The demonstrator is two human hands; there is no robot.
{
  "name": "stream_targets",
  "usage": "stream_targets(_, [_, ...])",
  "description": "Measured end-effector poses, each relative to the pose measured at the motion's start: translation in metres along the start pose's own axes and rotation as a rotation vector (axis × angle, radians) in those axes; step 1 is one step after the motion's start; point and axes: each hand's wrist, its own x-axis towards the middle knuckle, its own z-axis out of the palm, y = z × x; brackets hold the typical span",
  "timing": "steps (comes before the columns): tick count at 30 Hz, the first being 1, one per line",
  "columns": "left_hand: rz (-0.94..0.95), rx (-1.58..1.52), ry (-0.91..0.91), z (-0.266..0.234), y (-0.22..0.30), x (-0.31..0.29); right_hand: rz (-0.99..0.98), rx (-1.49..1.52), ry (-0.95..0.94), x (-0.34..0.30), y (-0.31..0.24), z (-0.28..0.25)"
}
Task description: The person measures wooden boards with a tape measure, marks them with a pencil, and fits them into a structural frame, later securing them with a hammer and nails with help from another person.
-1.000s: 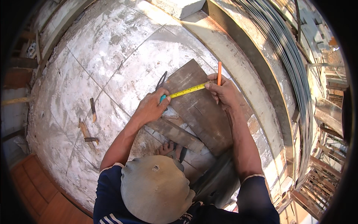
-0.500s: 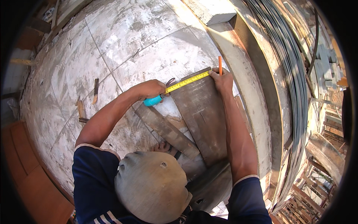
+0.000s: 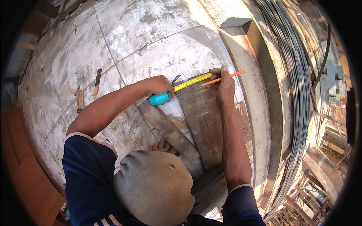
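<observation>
My left hand [image 3: 160, 87] is closed around a tape measure with a turquoise case [image 3: 159, 98], just off the left edge of a wide dark wooden board [image 3: 205, 124]. Its yellow blade [image 3: 192, 82] stretches across the board's far end. At the blade's right end is my right hand [image 3: 225, 87], pinching an orange pencil [image 3: 236, 74] that slants down-left, its tip over the board. Whether the right fingers also touch the blade I cannot tell. A narrower wooden plank [image 3: 167, 130] lies beside the board, near my foot [image 3: 160, 147].
A white-smeared tiled floor [image 3: 79, 49] extends to the left, with small wood scraps [image 3: 97, 81] on it. To the right run a long raised concrete edge [image 3: 260, 113] and a bundle of steel rods [image 3: 296, 75]. A pale block [image 3: 230, 15] sits at the far right. Brown panels [image 3: 26, 162] stand at lower left.
The pencil has swung from upright to a slant, its tip now down over the board. My right hand has turned with it. The tape still spans the board's far end.
</observation>
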Motion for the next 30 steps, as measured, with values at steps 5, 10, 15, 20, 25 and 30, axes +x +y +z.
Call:
stream_targets(5, [-0.057,0.01,-0.027,0.0,0.011,-0.002,0.014,-0.082,-0.288,0.006,0.006,0.016])
stream_targets(10, [0.022,0.003,-0.037,-0.002,0.002,0.002,0.103,0.037,-0.224,0.028,0.007,0.013])
stream_targets(15, [-0.018,-0.011,-0.019,0.002,0.003,-0.002,0.11,-0.012,-0.221,0.029,-0.004,0.007])
stream_targets(20, [0.002,-0.012,-0.026,0.002,0.007,-0.008,-0.068,-0.368,-0.329,0.023,0.023,0.021])
stream_targets(25, [0.01,-0.018,-0.028,0.001,0.003,-0.001,-0.16,-0.338,-0.446,0.025,0.033,0.019])
stream_targets(30, [0.001,0.009,-0.045,0.0,0.003,-0.001,-0.106,-0.41,-0.521,0.029,0.026,0.015])
